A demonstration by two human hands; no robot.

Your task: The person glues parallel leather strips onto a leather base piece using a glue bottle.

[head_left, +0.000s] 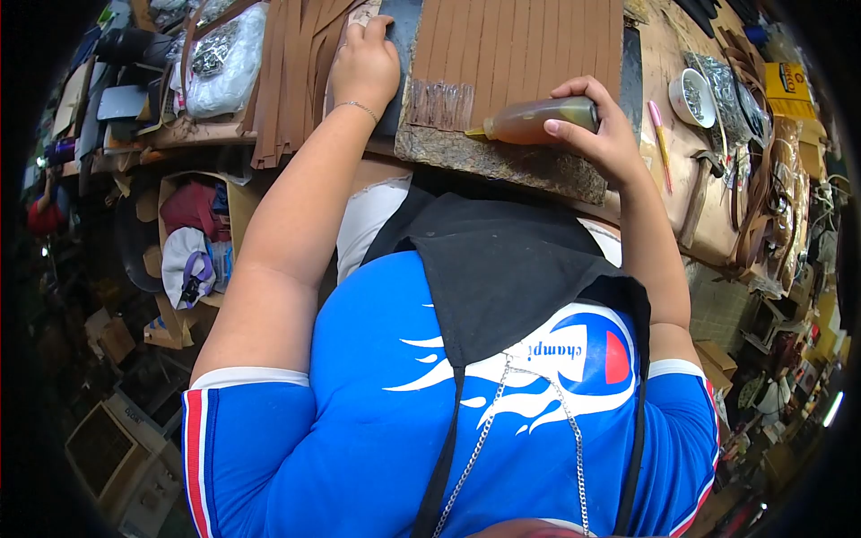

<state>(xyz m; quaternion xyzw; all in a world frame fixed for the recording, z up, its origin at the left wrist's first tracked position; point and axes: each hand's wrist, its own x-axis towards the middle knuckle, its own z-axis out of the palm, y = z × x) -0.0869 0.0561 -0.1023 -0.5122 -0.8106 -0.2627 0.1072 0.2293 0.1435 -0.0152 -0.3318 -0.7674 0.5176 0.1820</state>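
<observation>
My right hand (pixel 603 134) is wrapped round a squeeze bottle (pixel 538 122) of amber liquid, tipped on its side with its yellow nozzle pointing left. The nozzle is over the near ends of brown leather strips (pixel 516 58), which lie side by side on a rough-edged board (pixel 502 161). A glossy wet patch (pixel 441 103) covers the strip ends at the left. My left hand (pixel 366 67) rests beside the board, fingers slightly apart and bent, fingertips by a small pale patterned piece (pixel 363 16). Nothing shows gripped in it.
More brown strips (pixel 296 81) hang over the table edge at the left, near a clear plastic bag (pixel 229 67). On the right are a white bowl (pixel 691 97) of small pieces, a pink-and-yellow pen (pixel 661 148), a hammer (pixel 698 197) and a yellow box (pixel 789 85).
</observation>
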